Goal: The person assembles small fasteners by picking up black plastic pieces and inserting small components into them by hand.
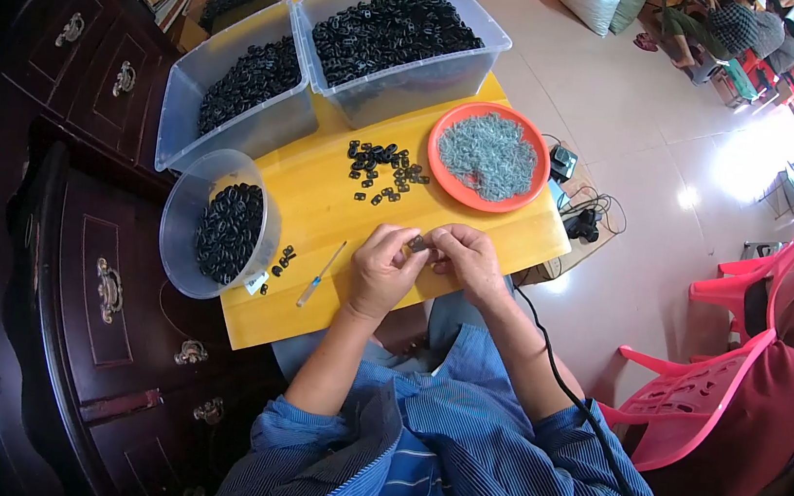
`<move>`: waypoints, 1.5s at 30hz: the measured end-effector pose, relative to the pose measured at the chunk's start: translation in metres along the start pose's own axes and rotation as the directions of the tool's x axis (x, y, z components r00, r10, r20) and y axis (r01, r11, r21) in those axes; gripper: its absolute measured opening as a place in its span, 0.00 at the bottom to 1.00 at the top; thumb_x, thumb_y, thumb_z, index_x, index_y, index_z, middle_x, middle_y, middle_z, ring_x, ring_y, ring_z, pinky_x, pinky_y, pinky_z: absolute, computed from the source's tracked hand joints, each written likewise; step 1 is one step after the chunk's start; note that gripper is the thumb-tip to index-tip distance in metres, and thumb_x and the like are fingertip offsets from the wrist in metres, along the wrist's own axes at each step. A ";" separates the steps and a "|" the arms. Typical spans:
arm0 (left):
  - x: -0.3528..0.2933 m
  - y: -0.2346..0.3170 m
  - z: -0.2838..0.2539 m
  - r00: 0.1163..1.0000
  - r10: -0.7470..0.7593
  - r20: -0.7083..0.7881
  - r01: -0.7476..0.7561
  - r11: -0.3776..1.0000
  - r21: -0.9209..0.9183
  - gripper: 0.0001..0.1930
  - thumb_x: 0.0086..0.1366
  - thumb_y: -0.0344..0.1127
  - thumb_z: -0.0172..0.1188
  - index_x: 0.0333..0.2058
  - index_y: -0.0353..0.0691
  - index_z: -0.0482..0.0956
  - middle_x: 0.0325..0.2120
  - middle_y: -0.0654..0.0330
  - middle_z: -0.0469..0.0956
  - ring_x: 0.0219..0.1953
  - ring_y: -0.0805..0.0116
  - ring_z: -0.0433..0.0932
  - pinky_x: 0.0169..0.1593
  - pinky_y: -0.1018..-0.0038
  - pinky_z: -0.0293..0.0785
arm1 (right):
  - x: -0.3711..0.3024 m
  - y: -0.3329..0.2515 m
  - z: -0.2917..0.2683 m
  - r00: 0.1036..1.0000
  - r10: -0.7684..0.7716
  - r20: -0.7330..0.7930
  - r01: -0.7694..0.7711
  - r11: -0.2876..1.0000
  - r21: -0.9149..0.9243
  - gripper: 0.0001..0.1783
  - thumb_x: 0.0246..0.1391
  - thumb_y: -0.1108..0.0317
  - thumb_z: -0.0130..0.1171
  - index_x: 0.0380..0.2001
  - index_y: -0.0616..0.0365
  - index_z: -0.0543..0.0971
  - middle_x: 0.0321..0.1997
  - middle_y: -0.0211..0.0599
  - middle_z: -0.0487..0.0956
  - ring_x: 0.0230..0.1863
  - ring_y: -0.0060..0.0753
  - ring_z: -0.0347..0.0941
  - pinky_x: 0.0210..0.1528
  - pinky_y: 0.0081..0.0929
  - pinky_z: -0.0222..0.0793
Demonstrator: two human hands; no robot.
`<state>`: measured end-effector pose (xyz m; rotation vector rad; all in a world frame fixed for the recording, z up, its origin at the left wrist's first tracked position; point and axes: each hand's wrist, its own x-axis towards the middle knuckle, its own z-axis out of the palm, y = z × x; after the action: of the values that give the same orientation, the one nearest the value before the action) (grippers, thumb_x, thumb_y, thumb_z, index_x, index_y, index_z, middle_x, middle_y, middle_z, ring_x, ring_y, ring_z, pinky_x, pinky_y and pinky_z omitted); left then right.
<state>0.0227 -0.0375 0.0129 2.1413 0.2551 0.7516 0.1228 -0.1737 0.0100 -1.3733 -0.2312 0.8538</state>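
Close together over the front of the yellow table (313, 214), both my hands meet at a small black plastic piece (417, 243). My left hand (382, 264) pinches it between thumb and fingers. From the other side, my right hand (466, 259) has its fingertips closed at the same piece; anything smaller between them is too small to make out. Beyond my hands lies a loose pile of black pieces (382, 160). A red round tray (439, 176) of small clear parts (491, 156) stands to its right. Left of my hands rests a screwdriver (317, 283).
Two clear bins (336, 92) (176, 125) full of black pieces stand at the back. A round clear tub (272, 224) holds more, with a few strays (283, 260) beside it. Dark drawers (108, 289) border the left; a pink chair (693, 404) stands right. A black cable (552, 349) crosses my right arm.
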 end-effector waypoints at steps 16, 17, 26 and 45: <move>0.001 0.001 0.001 0.999 -0.030 0.040 0.030 0.999 -0.012 0.14 0.53 0.24 0.71 0.40 0.38 0.83 0.30 0.60 0.77 0.21 0.70 0.77 0.27 0.74 0.74 | 0.004 -0.002 -0.009 0.997 0.020 0.077 -0.014 0.997 -0.075 0.13 0.66 0.61 0.58 0.38 0.60 0.83 0.31 0.25 0.81 0.32 0.15 0.75 0.35 0.17 0.72; 0.002 0.001 0.001 0.999 -0.027 0.043 0.027 1.000 -0.002 0.14 0.53 0.24 0.71 0.40 0.38 0.83 0.30 0.60 0.77 0.21 0.70 0.77 0.27 0.74 0.74 | 0.004 -0.002 -0.009 0.996 0.032 0.083 -0.027 0.997 -0.066 0.13 0.66 0.61 0.58 0.38 0.60 0.83 0.31 0.25 0.81 0.32 0.15 0.76 0.35 0.17 0.72; 0.003 0.002 0.004 0.999 -0.031 0.039 0.031 0.999 0.018 0.14 0.53 0.21 0.70 0.39 0.35 0.83 0.27 0.61 0.77 0.20 0.75 0.72 0.26 0.78 0.70 | 0.006 -0.002 -0.014 0.992 0.022 0.124 -0.011 0.996 -0.091 0.14 0.68 0.59 0.57 0.40 0.60 0.83 0.34 0.26 0.81 0.33 0.14 0.75 0.36 0.15 0.72; 0.005 0.009 0.008 0.992 -0.102 0.068 0.096 0.991 0.094 0.11 0.55 0.21 0.69 0.38 0.37 0.84 0.24 0.63 0.77 0.23 0.77 0.74 0.27 0.80 0.69 | 0.011 0.002 -0.023 0.972 0.060 0.228 -0.043 0.996 -0.080 0.14 0.68 0.61 0.57 0.39 0.62 0.82 0.31 0.27 0.81 0.31 0.17 0.75 0.34 0.18 0.73</move>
<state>0.0306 -0.0465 0.0176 2.2187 0.3602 0.6141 0.1433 -0.1839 -0.0006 -1.3533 -0.4113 1.0585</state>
